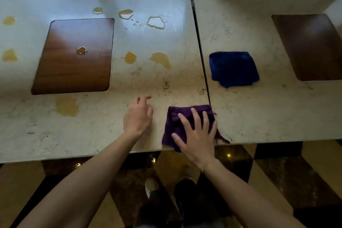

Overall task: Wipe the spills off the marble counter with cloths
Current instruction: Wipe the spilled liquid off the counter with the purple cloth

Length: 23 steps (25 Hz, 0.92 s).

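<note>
The head view looks down on a pale marble surface point(114, 131) split by a dark seam, with the right hand point(197, 135) laid flat on a folded purple cloth point(177, 116) at the near edge, just left of that seam; its fingers are spread and straight, pressing the cloth down rather than gripping it. The left hand point(137, 116) rests just beside the cloth on bare marble, its fingers loosely curled and holding nothing. Every amber spill lies on the left slab, away from the person and leftward of the cloth. The closest are a faint wide patch point(67, 106) at the near left, past the left hand, and two puddles point(160, 59) straight ahead of the cloth toward the far side, with more beyond them and one on the inset wood panel point(74, 55). So the likely next push runs forward along the seam, and the right hand, already on the cloth, is the one placed to make it. A blue cloth point(233, 68) lies untouched on the right slab, across the seam and well apart from both hands.
</note>
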Each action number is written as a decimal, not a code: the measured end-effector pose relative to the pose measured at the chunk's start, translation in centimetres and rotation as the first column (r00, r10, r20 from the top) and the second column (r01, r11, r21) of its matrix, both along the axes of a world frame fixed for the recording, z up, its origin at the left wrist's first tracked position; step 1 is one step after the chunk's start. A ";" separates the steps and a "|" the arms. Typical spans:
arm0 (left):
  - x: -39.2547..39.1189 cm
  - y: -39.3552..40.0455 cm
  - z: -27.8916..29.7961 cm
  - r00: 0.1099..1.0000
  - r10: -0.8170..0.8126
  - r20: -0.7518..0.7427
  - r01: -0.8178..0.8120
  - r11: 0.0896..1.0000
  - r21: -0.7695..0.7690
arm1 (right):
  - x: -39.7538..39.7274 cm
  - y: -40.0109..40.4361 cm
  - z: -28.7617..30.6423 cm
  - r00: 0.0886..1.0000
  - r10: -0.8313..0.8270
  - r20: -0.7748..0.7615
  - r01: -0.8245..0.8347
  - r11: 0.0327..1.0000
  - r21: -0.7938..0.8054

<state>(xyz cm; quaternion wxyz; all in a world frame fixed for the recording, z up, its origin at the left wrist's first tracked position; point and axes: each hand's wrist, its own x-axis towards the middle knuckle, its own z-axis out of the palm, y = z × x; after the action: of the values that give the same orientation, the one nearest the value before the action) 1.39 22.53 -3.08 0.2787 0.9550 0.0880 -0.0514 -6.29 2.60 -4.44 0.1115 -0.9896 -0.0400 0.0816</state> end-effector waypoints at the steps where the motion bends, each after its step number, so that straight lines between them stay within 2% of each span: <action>1: 0.6 1.3 -0.4 1.000 -0.022 0.021 0.021 0.998 0.061 | -0.1 0.3 -0.9 1.000 -0.010 -0.027 0.009 0.999 -0.032; 4: 2.4 5.3 -1.0 0.995 -0.100 0.008 0.094 0.959 0.266 | 0.2 0.9 -2.1 0.998 -0.037 -0.042 0.033 0.996 -0.088; 6: 3.6 7.6 -1.6 0.991 -0.127 -0.036 0.132 0.936 0.327 | 0.6 1.7 -2.3 0.996 -0.072 -0.044 0.067 0.991 -0.113; 12: 6.6 10.7 -3.4 0.937 -0.339 -0.081 0.344 0.857 0.384 | 5.7 3.8 -2.1 0.981 -0.163 -0.109 0.150 0.981 -0.121; 18: 6.6 11.0 -4.0 0.933 -0.342 -0.111 0.356 0.832 0.426 | 14.8 4.8 -2.4 0.978 -0.172 -0.116 0.158 0.980 -0.120; 23: 6.5 11.4 -5.1 0.927 -0.368 -0.073 0.358 0.808 0.468 | 27.5 4.1 -3.0 0.989 -0.146 0.011 0.146 0.984 -0.098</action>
<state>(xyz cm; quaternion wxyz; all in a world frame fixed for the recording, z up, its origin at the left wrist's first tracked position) 7.86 33.94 -8.22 0.0232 0.9932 -0.0891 -0.0707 21.17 6.72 -7.40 0.0683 -0.9943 0.0363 0.0732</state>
